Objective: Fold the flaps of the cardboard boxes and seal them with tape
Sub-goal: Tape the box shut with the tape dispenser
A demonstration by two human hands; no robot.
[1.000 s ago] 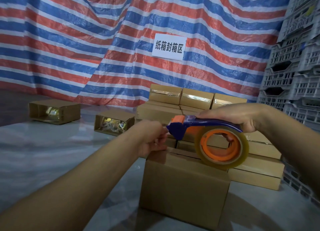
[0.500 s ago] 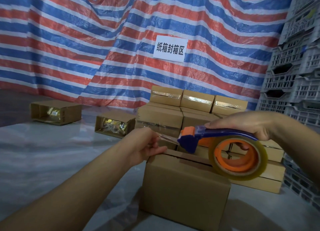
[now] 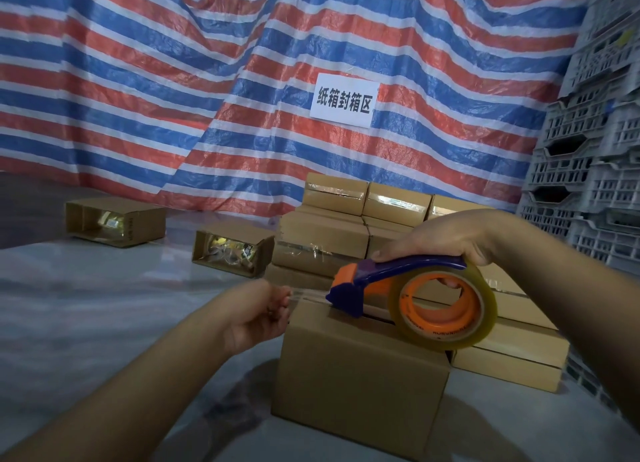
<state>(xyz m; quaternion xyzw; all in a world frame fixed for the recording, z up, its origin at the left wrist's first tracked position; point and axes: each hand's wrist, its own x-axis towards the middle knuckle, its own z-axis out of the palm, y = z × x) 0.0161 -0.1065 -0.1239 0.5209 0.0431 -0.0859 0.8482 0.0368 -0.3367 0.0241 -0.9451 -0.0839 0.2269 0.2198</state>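
left hand: pinches the free end of clear tape at the near box's left top edge | right hand: fingers curled round the tape dispenser handle, its nose on the box-top seam | box: under both hands | sealed boxes: stacked beyond the hands

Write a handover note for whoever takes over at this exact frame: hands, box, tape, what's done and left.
Left hand: pinches the free tape end at the front box's left top edge.
Right hand: grips the tape dispenser, its nose on the box's top seam.
Done: flaps folded; sealed boxes stacked behind.
Left: run tape along the seam, cut it; two open boxes lie farther left.
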